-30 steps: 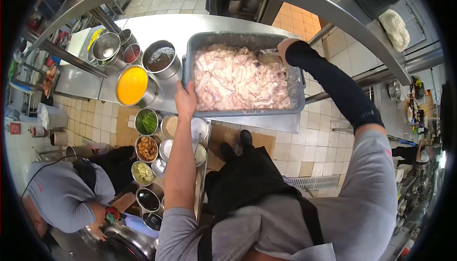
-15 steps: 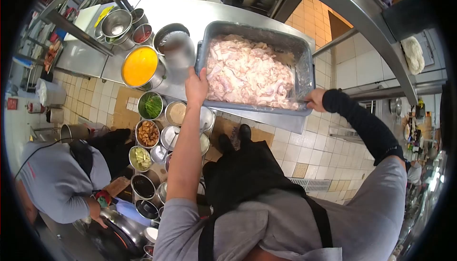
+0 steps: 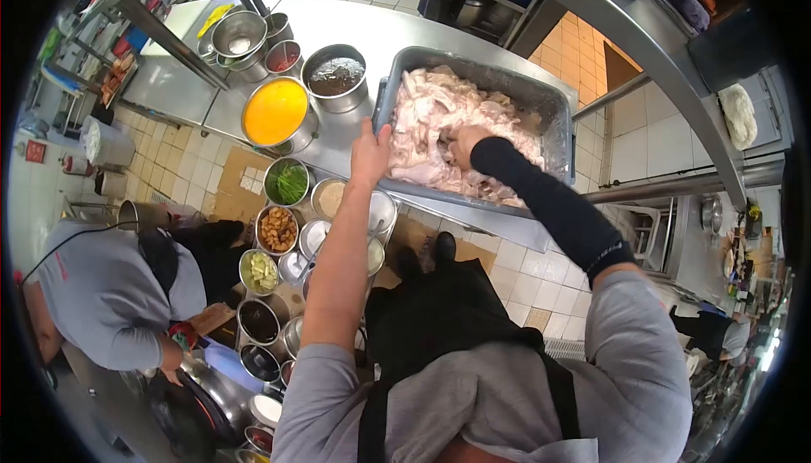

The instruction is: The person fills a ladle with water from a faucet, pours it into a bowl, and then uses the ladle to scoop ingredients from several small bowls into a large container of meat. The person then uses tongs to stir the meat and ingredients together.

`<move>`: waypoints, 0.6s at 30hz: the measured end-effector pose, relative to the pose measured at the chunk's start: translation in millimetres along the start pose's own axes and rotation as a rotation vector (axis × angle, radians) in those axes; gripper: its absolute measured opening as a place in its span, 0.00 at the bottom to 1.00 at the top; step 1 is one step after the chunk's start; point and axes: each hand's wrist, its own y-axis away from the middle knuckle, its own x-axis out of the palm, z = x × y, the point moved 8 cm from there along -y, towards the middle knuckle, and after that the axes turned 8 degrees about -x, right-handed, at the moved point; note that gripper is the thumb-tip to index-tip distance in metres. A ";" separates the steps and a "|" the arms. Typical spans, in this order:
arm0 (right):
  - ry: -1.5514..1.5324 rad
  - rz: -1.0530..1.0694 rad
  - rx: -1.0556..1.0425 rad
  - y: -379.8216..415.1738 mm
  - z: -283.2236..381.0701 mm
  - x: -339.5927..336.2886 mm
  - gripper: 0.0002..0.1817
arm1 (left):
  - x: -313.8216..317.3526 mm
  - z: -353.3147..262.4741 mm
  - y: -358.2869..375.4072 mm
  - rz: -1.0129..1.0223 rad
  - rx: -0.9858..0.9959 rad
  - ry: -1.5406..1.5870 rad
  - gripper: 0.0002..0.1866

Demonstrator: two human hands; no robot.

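A deep grey plastic tub [image 3: 564, 138] stands on the steel counter, filled with pale pink raw chicken pieces [image 3: 435, 104]. At the tub's near left corner, my left hand [image 3: 370, 157] grips the rim, thumb showing on the inner side. My right hand [image 3: 467, 144], with a black sleeve [image 3: 549, 201] up the forearm, is down in the meat near the middle. Its fingers are curled into the pieces and their tips are hidden.
Left of the tub stand a pot of dark liquid [image 3: 335, 83] and a pot of orange liquid [image 3: 277, 112]. Several bowls, including chopped greens [image 3: 285, 182] and browned chunks [image 3: 277, 230], line my left. A co-worker [image 3: 118, 294] bends at a wok [image 3: 190, 416]. A steel post [image 3: 676, 83] rises at right.
My right hand has left the tub's near right corner and moved left into the chicken. My left hand stays at the rim. Steam over the dark liquid has thinned.
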 end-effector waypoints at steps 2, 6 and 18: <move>0.025 -0.037 0.064 17.1 -2.4 -37.2 0.19 | -1.1 -4.1 1.4 -0.017 -0.012 0.014 0.31; 0.212 -0.016 0.132 32.8 -66.9 -23.3 0.16 | -7.5 -12.9 9.3 -0.048 0.018 0.046 0.31; 0.246 0.177 0.117 187.1 -92.3 -74.1 0.18 | -4.5 -4.8 -0.6 -0.093 0.037 0.043 0.31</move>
